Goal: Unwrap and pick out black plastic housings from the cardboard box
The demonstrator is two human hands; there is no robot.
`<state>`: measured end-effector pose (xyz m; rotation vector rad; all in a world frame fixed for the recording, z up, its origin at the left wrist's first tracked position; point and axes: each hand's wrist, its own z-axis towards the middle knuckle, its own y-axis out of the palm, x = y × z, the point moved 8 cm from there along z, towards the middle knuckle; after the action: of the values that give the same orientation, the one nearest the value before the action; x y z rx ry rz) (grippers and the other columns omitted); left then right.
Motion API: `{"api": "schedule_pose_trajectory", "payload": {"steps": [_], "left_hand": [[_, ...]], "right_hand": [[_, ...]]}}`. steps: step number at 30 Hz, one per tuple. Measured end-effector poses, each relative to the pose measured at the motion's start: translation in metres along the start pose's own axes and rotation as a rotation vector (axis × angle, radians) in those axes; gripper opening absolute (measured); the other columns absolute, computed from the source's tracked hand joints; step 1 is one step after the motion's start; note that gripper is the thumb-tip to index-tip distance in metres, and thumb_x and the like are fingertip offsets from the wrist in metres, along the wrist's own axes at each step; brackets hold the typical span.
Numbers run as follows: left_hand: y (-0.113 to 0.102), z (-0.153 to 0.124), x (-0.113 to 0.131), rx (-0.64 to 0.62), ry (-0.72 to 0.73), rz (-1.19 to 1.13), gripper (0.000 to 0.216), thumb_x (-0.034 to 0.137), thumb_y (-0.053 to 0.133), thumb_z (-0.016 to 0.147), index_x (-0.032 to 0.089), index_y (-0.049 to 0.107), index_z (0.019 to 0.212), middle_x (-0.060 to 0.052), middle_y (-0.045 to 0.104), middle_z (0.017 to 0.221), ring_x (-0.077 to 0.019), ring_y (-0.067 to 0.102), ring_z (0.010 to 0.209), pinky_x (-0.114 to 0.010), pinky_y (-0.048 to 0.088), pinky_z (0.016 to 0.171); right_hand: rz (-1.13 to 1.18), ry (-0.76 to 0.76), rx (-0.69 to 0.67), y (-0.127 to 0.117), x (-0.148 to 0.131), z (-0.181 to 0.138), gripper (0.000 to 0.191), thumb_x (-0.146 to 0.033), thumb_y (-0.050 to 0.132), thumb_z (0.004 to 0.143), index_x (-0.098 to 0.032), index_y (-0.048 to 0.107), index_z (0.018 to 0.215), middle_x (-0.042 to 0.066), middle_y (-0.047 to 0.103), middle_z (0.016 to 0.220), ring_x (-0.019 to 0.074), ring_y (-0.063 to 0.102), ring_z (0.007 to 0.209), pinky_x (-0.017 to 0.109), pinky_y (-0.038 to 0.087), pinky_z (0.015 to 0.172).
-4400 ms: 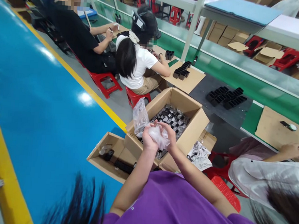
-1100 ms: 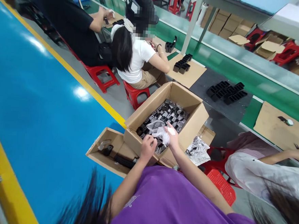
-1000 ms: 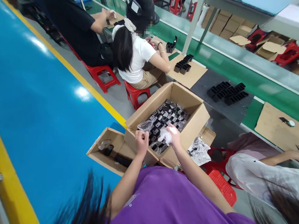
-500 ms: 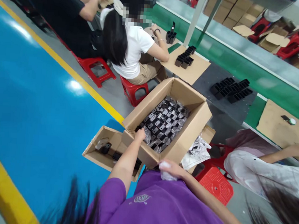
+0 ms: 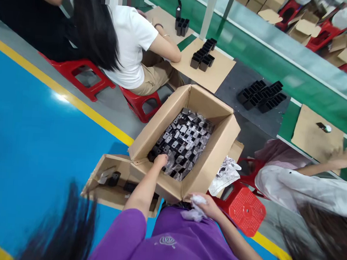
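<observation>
A large open cardboard box on the floor holds several small black parts in clear plastic wrap. My left hand reaches into its near corner, fingers curled down among the wrapped parts; what they grip is hidden. Drawn back against my purple shirt, my right hand is closed on a crumpled clear plastic bag. A low open box with a few black parts lies just left of the big one.
A person in white sits on a red stool beyond the box. Black trays and cardboard sheets lie on the green bench. Another person's arm reaches out at right. A red stool and a printed bag are beside the box.
My right hand pulled the crumpled bag out of the box back to my shirt. My left hand let go of the bag and went into the box's near corner. The view tilted down.
</observation>
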<state>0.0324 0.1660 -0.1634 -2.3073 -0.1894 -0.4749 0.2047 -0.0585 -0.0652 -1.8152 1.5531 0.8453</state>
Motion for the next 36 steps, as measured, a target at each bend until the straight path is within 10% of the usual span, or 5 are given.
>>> {"api": "schedule_pose_trajectory", "payload": {"steps": [9, 18, 24, 28, 36], "left_hand": [[0.019, -0.096, 0.079, 0.013, 0.455, -0.007, 0.017, 0.008, 0.066, 0.078, 0.021, 0.075, 0.085, -0.006, 0.069, 0.097, -0.0218, 0.065, 0.101, -0.028, 0.053, 0.085], [0.015, -0.144, 0.092, 0.121, 0.58, -0.181, 0.022, 0.005, 0.06, 0.076, 0.02, 0.074, 0.083, -0.007, 0.066, 0.098, -0.023, 0.064, 0.101, -0.033, 0.054, 0.09], [0.001, -0.171, 0.025, 0.434, 0.246, -0.485, 0.03, 0.007, 0.047, 0.086, 0.018, 0.072, 0.098, -0.011, 0.065, 0.121, -0.0178, 0.066, 0.107, -0.032, 0.054, 0.095], [0.011, -0.208, -0.023, 0.542, 0.013, -0.66, 0.022, 0.026, 0.048, 0.095, 0.018, 0.068, 0.1, -0.006, 0.07, 0.093, -0.0157, 0.067, 0.083, -0.028, 0.056, 0.078], [0.06, -0.216, 0.0, 0.495, -0.074, -0.858, 0.019, 0.022, 0.06, 0.087, 0.017, 0.066, 0.104, -0.005, 0.075, 0.088, -0.0179, 0.07, 0.08, -0.028, 0.053, 0.076]], "right_hand": [[-0.197, -0.189, 0.246, -0.048, -0.086, 0.089, 0.02, -0.037, 0.064, 0.081, -0.025, 0.073, 0.094, 0.006, 0.076, 0.098, 0.0261, 0.069, 0.094, 0.041, 0.052, 0.092], [-0.435, -0.122, 0.134, -0.014, -0.07, 0.098, 0.036, -0.02, 0.077, 0.062, -0.021, 0.075, 0.098, 0.006, 0.073, 0.102, 0.022, 0.068, 0.091, 0.032, 0.05, 0.088], [-0.621, -0.069, -0.046, 0.005, -0.057, 0.113, 0.01, -0.024, 0.061, 0.071, -0.022, 0.071, 0.071, 0.004, 0.073, 0.071, 0.0238, 0.069, 0.072, 0.029, 0.047, 0.066], [-0.674, -0.143, -0.137, 0.031, -0.063, 0.107, 0.018, -0.03, 0.055, 0.075, -0.024, 0.072, 0.078, 0.005, 0.075, 0.079, 0.0242, 0.069, 0.078, 0.03, 0.048, 0.073], [-0.63, -0.226, -0.157, 0.076, -0.073, 0.085, 0.027, -0.029, 0.058, 0.065, -0.021, 0.069, 0.087, 0.01, 0.075, 0.091, 0.0272, 0.067, 0.085, 0.034, 0.047, 0.08]]}}
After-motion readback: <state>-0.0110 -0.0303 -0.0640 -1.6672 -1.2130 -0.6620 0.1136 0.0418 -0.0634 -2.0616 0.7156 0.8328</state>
